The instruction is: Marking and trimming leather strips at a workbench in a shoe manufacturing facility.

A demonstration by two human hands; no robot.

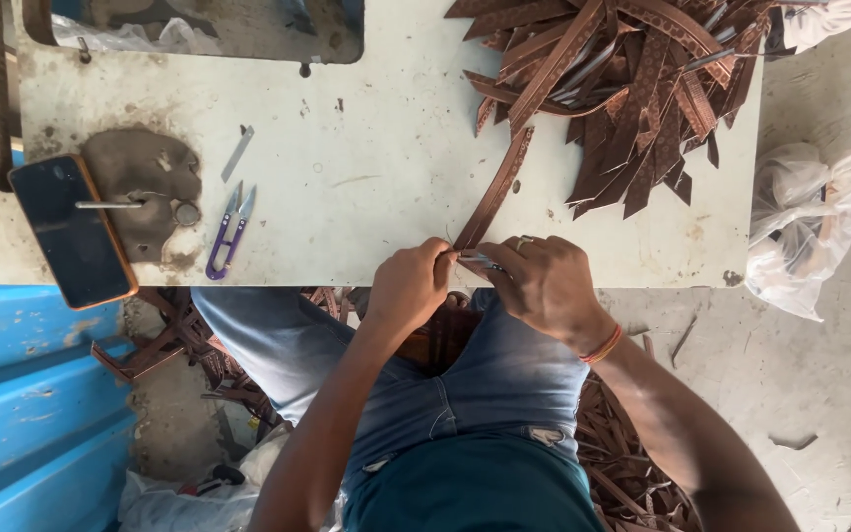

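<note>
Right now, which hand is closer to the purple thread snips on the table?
Left. The left hand is at the table edge, right of the purple thread snips. The right hand is farther right, beyond the left hand.

On the table point(376, 177), the strap pile point(632, 89) lies at one o'clock and the phone point(71, 232) at nine, with the snips point(229, 232) just right of it. Both hands point(411, 286) point(544, 286) meet at the near edge on one strap point(492, 192). A bag point(810, 227) lies at three.
</note>
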